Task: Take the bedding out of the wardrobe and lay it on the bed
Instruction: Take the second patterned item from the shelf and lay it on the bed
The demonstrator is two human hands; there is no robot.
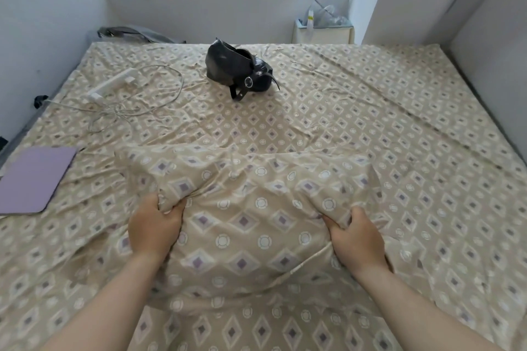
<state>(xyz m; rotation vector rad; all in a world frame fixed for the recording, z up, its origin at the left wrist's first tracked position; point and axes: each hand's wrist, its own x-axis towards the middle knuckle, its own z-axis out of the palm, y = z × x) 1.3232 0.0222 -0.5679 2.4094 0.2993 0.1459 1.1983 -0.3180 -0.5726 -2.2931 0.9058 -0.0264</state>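
Observation:
A folded piece of bedding [248, 225], beige with purple diamonds and white circles, lies bunched on the near half of the bed [399, 128], whose sheet has the same pattern. My left hand [154, 228] grips a fold of it on the left side. My right hand [356, 236] grips its right side, fingers curled into the cloth. Both forearms reach in from the bottom edge. The wardrobe is out of view.
A black leather bag [236, 70] sits at the far middle of the bed. A white power strip [112, 85] with loose cables lies at the far left. A purple flat pad [34, 178] rests at the left edge. Walls flank both sides.

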